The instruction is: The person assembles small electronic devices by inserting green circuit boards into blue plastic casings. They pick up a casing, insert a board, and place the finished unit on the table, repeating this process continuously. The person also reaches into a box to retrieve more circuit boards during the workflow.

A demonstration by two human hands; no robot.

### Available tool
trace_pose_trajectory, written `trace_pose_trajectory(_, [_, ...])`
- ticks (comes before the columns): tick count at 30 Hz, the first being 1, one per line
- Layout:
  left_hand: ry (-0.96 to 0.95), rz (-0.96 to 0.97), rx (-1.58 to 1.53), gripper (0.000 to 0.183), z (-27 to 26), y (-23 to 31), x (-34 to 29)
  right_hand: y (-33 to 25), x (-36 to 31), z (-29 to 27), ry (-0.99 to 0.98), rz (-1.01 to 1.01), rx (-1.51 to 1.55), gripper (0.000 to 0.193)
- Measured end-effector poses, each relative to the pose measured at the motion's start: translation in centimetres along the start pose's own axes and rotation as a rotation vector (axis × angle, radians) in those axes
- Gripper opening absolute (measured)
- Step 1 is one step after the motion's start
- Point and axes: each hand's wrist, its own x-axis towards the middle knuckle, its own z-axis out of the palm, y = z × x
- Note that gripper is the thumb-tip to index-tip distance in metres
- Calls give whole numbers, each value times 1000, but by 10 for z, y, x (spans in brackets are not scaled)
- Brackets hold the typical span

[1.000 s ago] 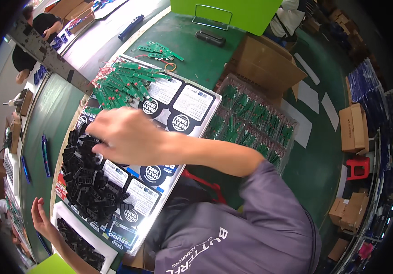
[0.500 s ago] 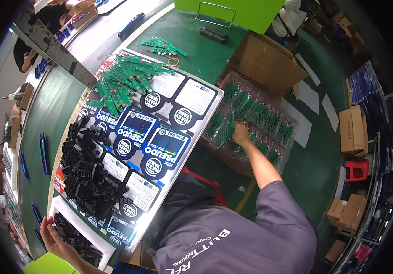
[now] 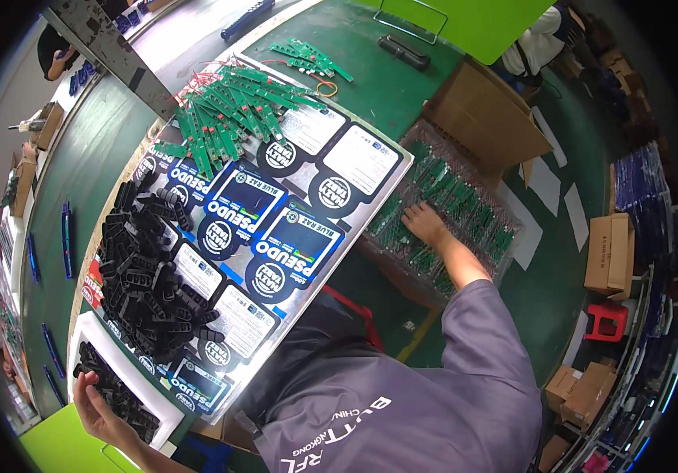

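While green boards (image 3: 436, 180) lie under the right grip (image 3: 427, 226), loosely curled, hold unclear

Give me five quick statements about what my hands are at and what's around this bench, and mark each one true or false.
1. The right hand is at the packed green boards. True.

2. The left hand lies on the loose green boards. False: it is at the white-rimmed tray, well away from those boards.

3. Many black parts are heaped on the printed panel. True.

4. The red stool is at the left side of the picture. False: it is toward the right side.

5. A brown cardboard box shows just above the packed green boards in the picture. True.
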Motion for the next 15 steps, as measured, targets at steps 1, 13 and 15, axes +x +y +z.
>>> trace_pose_trajectory(1, [-2,1,-3,27,1,2,-2,3,-1,-1,-29,-21,22,27])
trace_pose_trajectory(13, [-96,84,-19,24,35,47,-51,16,2,10,-62,-105,20,20])
trace_pose_trajectory(15, [-109,105,-55,23,44,52,-60,18,1,9,-80,-132,-12,21])
